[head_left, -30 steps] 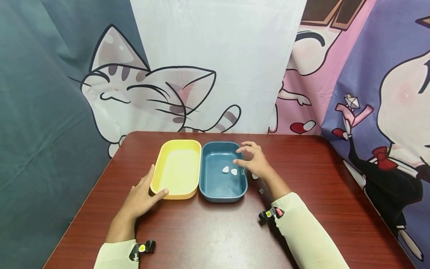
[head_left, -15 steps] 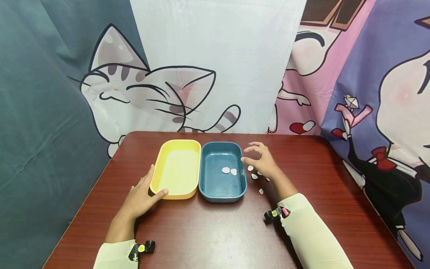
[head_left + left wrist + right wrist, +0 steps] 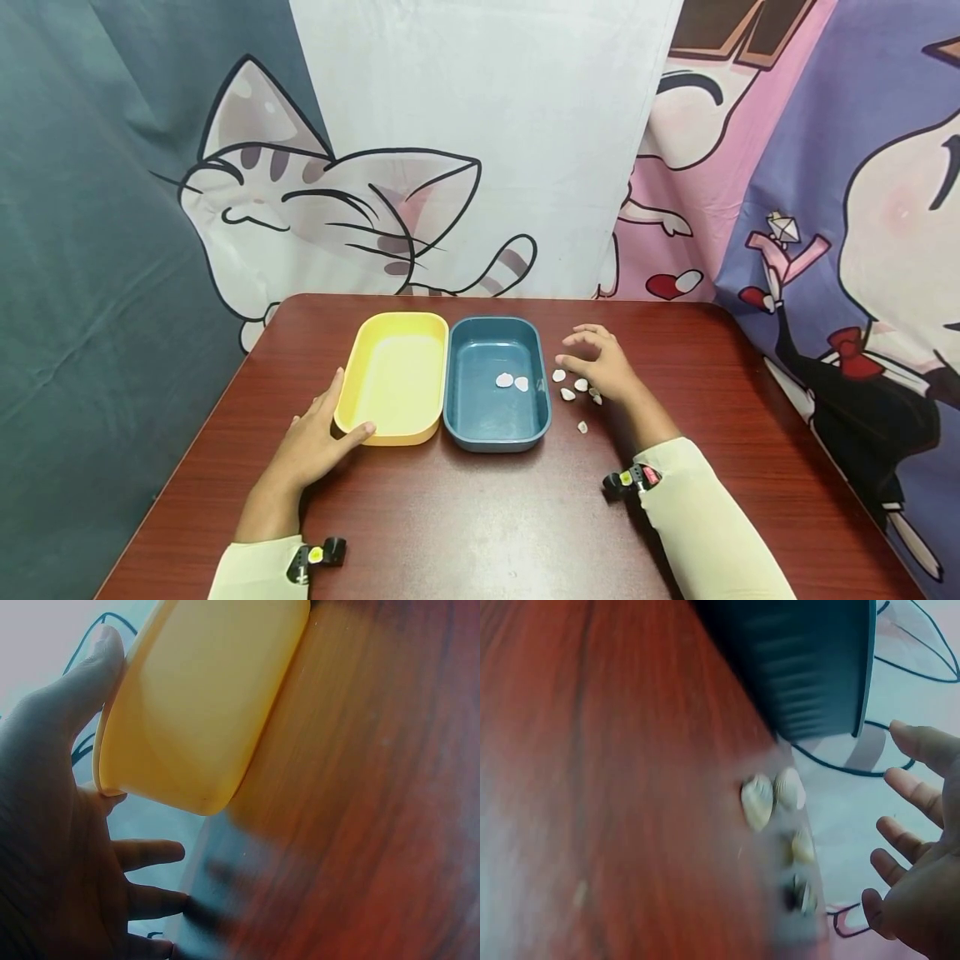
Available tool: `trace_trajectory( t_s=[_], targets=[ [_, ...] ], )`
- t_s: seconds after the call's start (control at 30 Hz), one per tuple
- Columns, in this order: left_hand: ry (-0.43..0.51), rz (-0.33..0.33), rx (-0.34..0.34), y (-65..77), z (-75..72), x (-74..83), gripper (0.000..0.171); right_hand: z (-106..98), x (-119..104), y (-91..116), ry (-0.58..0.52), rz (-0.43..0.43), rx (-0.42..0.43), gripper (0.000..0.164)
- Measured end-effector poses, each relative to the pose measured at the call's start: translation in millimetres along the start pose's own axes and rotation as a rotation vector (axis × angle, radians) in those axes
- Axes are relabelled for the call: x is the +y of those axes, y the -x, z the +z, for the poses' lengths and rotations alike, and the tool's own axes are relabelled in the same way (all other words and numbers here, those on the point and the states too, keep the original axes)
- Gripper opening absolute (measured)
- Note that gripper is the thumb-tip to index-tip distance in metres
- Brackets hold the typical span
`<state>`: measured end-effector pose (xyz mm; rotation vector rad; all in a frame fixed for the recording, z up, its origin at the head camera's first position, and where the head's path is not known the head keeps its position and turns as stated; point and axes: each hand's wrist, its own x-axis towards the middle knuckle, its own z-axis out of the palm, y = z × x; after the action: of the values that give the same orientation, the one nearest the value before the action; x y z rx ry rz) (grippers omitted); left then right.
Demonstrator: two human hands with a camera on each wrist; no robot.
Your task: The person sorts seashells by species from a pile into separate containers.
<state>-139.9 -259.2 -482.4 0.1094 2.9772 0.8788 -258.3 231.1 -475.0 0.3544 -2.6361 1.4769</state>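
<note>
My left hand [image 3: 313, 442] rests at the near left corner of a yellow tray [image 3: 390, 437], thumb along its near rim and fingers along its left side. In the left wrist view those fingers are spread and mostly straight. To the tray's right stands a blue tray [image 3: 498, 445] with two pale seashells [image 3: 504, 380] on its floor. My right hand [image 3: 604, 367] hovers right of the blue tray, relaxed, holding nothing. Several loose seashells [image 3: 567, 394] lie on the table below it; ribbed shells [image 3: 757, 802] show in the right wrist view.
Both trays stand side by side on a dark red wooden table [image 3: 420, 533]. One small shell [image 3: 582, 427] lies nearer than the others. A cloth backdrop with cartoon figures [image 3: 300, 208] hangs behind the table's far edge.
My right hand has moved right, from the blue tray's right rim to over the table, uncovering loose shells. My left hand and both trays stay put.
</note>
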Motion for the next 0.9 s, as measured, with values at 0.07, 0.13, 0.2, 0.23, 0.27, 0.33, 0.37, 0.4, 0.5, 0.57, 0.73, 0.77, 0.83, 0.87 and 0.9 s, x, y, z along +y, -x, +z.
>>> trace_trajectory(
  t_s=[0.07,0.13,0.2,0.23,0.27,0.33,0.37,0.4,0.5,0.57,0.73,0.77,0.83,0.87,0.9],
  targets=[
    [0.000,0.001,0.000,0.0,-0.2,0.2,0.115,-2,5,2,-0.001,-0.002,0.005,0.040],
    [0.000,0.002,0.001,-0.1,-0.6,0.4,0.115,-4,10,4,-0.011,-0.005,0.011,0.039],
    [0.000,0.002,0.002,-0.3,-1.1,0.5,0.115,-5,15,5,-0.015,-0.004,0.015,0.040],
    [0.000,0.001,0.003,-0.3,-1.3,0.6,0.115,-6,16,6,-0.011,-0.002,0.016,0.039],
    [0.000,0.001,0.003,-0.4,-1.4,0.6,0.114,-7,18,7,-0.011,0.002,0.016,0.039],
    [0.000,0.000,0.002,-0.2,-1.2,0.6,0.114,-8,20,9,-0.002,0.006,0.016,0.040],
    [0.000,-0.001,0.001,-0.1,-1.0,0.5,0.115,-9,21,9,0.003,0.010,0.016,0.040],
    [-0.001,-0.001,-0.001,0.0,-0.7,0.4,0.115,-9,22,10,0.003,0.015,0.014,0.040],
    [0.001,-0.005,-0.005,0.8,0.1,0.3,0.115,-10,25,12,-0.002,0.026,0.012,0.039],
    [0.002,-0.005,-0.005,1.2,0.4,0.4,0.115,-11,28,13,-0.011,0.033,0.013,0.039],
    [0.002,0.004,0.005,0.9,-0.1,0.4,0.114,-12,39,17,-0.017,0.035,0.015,0.034],
    [0.001,0.005,0.007,0.8,-0.2,0.3,0.114,-12,42,17,-0.018,0.032,0.014,0.034],
    [0.002,0.006,0.010,0.5,-0.3,0.2,0.114,-13,47,19,-0.028,0.027,0.009,0.033],
    [-0.001,0.007,0.011,0.4,-0.3,0.1,0.114,-13,48,19,-0.039,0.022,0.007,0.033],
    [-0.003,0.007,0.012,0.3,-0.2,0.0,0.114,-13,50,20,-0.044,0.016,0.005,0.033]
  ],
)
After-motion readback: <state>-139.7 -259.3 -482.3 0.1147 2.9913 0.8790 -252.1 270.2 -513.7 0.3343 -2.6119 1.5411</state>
